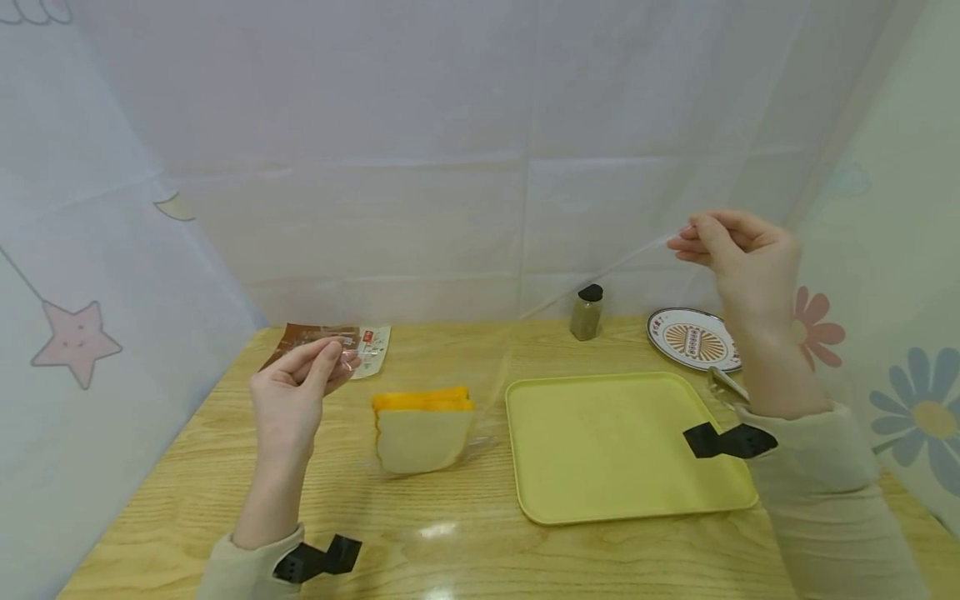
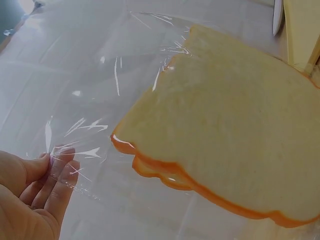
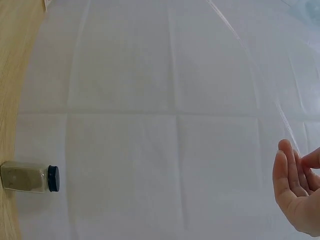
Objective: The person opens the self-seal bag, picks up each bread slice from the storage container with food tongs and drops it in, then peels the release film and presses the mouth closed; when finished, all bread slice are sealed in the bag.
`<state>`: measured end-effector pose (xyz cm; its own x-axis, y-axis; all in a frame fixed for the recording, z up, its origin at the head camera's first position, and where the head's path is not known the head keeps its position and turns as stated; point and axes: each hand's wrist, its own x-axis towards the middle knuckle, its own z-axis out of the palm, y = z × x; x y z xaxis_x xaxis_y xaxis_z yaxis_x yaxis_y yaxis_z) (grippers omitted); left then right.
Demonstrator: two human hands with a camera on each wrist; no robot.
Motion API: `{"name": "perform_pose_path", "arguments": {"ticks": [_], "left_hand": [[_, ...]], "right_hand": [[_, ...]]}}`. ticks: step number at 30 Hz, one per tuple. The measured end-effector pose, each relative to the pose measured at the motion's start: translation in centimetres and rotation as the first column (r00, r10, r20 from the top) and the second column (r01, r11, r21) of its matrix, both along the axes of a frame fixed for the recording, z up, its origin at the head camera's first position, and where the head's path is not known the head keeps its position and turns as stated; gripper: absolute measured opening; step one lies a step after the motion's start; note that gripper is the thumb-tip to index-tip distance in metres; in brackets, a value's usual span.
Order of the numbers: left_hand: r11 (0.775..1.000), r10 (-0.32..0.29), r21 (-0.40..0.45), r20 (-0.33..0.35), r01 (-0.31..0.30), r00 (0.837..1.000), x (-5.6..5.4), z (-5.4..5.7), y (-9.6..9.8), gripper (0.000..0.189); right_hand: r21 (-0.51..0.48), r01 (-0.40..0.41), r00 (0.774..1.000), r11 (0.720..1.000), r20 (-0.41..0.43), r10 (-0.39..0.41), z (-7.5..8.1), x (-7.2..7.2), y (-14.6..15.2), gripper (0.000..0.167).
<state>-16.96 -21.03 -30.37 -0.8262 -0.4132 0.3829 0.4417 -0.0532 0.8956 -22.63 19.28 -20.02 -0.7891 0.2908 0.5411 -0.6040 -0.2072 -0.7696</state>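
Note:
Two stacked bread slices with orange crusts (image 1: 422, 437) are inside clear plastic film (image 2: 120, 90), left of the yellow tray. My left hand (image 1: 296, 387) pinches the near edge of this film between thumb and fingers; in the left wrist view, creases spread from the fingertips. Raised high on the right, my right hand (image 1: 742, 262) pinches the end of a thin clear plastic strip (image 1: 633, 254). The strip slants from those fingers down and left toward the bread. Only part of the right hand shows at the edge of the right wrist view.
A yellow tray (image 1: 630, 450) lies right of the bread. Behind it stand a spice jar with a black lid (image 1: 587, 313) and a patterned white plate (image 1: 693, 340). A long-handled utensil (image 1: 726, 385) is by the tray's right edge. A brown and white packet (image 1: 373, 354) lies behind the left hand.

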Motion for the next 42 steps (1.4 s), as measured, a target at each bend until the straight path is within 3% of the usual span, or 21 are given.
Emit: {"name": "perform_pose_path", "arguments": {"ticks": [11, 13, 15, 16, 17, 18, 20, 21, 23, 25, 27, 30, 34, 38, 42], "left_hand": [[1.000, -0.010, -0.002, 0.005, 0.010, 1.000, -0.2, -0.3, 0.0, 0.016], [1.000, -0.009, 0.006, 0.007, 0.009, 1.000, -0.2, -0.3, 0.0, 0.017], [1.000, -0.011, 0.008, 0.008, 0.010, 1.000, -0.2, -0.3, -0.1, 0.020], [1.000, -0.010, 0.007, 0.010, 0.010, 1.000, -0.2, -0.4, -0.1, 0.021], [1.000, -0.012, 0.007, 0.008, 0.012, 1.000, -0.1, -0.4, -0.2, 0.022], [1.000, -0.015, 0.009, 0.008, 0.015, 1.000, -0.2, -0.4, -0.2, 0.022], [1.000, -0.020, 0.009, 0.008, 0.020, 1.000, -0.2, -0.4, -0.2, 0.021], [1.000, -0.022, 0.011, 0.010, 0.021, 1.000, -0.2, -0.4, -0.2, 0.019], [1.000, -0.026, 0.018, 0.009, 0.026, 1.000, -0.2, -0.3, -0.1, 0.018], [0.999, -0.027, 0.023, 0.010, 0.027, 1.000, -0.2, -0.3, -0.1, 0.016], [0.999, -0.028, 0.026, 0.009, 0.028, 1.000, -0.3, -0.2, 0.0, 0.015], [0.999, -0.029, 0.026, 0.008, 0.029, 1.000, -0.3, -0.1, 0.0, 0.016], [0.999, -0.032, 0.027, 0.012, 0.031, 0.999, -0.2, -0.1, -0.1, 0.021], [1.000, -0.029, 0.013, 0.020, 0.029, 0.999, -0.1, -0.1, -0.2, 0.021], [1.000, -0.028, 0.003, 0.014, 0.028, 1.000, -0.1, -0.1, -0.4, 0.020]], "right_hand": [[-0.043, 0.006, 1.000, 0.999, 0.017, -0.005, -0.2, 0.1, 1.2, 0.006], [0.028, -0.018, 1.000, 0.999, 0.011, 0.018, -0.2, 0.4, 1.3, 0.009], [0.202, -0.040, 0.999, 0.978, 0.041, 0.032, -0.1, 1.0, 1.1, 0.010], [0.302, -0.067, 0.997, 0.951, 0.061, 0.051, -0.1, 1.4, 0.9, 0.010], [0.415, -0.092, 0.994, 0.905, 0.084, 0.063, -0.1, 1.8, 0.6, 0.011], [0.531, -0.109, 0.993, 0.841, 0.098, 0.067, -0.1, 2.3, 0.2, 0.011], [0.719, -0.135, 0.991, 0.682, 0.114, 0.076, -0.3, 3.3, -0.8, 0.011], [0.784, -0.152, 0.988, 0.602, 0.118, 0.096, -0.5, 3.7, -1.4, 0.011], [0.856, -0.204, 0.977, 0.476, 0.148, 0.152, -1.1, 4.5, -2.7, 0.010], [0.890, -0.257, 0.959, 0.377, 0.188, 0.210, -2.0, 5.1, -4.1, 0.010], [0.901, -0.312, 0.934, 0.303, 0.233, 0.269, -3.1, 5.5, -5.3, 0.011], [0.899, -0.380, 0.884, 0.215, 0.286, 0.369, -4.9, 6.2, -7.3, 0.010], [0.904, -0.415, 0.812, 0.099, 0.319, 0.490, -7.3, 7.1, -10.0, 0.011], [0.906, -0.422, 0.762, -0.026, 0.370, 0.531, -9.0, 7.9, -13.0, 0.012], [0.888, -0.442, 0.719, -0.128, 0.436, 0.542, -10.3, 8.7, -15.8, 0.013]]}}
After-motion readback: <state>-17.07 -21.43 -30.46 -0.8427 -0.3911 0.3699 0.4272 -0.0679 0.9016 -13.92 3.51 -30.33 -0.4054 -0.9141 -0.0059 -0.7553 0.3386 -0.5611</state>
